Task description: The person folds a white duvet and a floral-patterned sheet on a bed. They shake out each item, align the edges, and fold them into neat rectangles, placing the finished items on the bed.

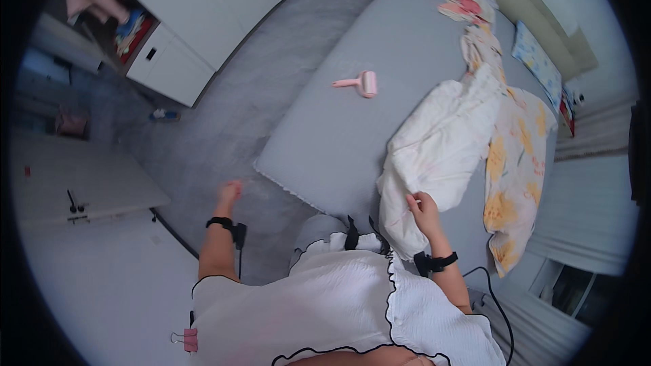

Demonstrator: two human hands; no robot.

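My right hand (424, 211) is over the near end of a white duvet (440, 137), which lies bunched lengthwise on the bed. Its thumb and fingers are bent; whether they pinch the cloth or only hover above it is unclear. Off to the left, my left hand (231, 190) hangs above the grey floor, away from the bed. It is blurred, and its fingers cannot be made out well. Beyond the duvet, a pink lint roller (367, 84) rests on the grey fitted sheet (325, 147). A floral cover with yellow flowers (519, 162) spreads along the duvet's right side.
White wardrobes (203, 5) line the far left, one compartment holding clothes. A white door (91, 244) stands at near left. Blue slippers (165, 115) lie on the floor. A patterned pillow (538, 61) leans by the padded headboard (539, 15). A black cable (501, 305) runs beside my right arm.
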